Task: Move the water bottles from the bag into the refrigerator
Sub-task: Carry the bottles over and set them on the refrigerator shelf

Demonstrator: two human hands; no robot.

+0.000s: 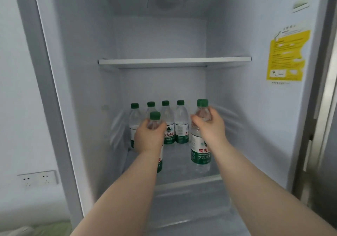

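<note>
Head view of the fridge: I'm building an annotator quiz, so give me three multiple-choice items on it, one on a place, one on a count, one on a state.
1. Where do the unheld bottles stand? A upper shelf; B back of the lower shelf; C door rack.
2. How many green-capped bottles show? A four; B five; C six.
3. The right hand is: A gripping a bottle; B open; C curled, empty.
Key: B, they line the rear wall; C, four behind, one in the left hand, one in the right; A, it clasps the neck.
</note>
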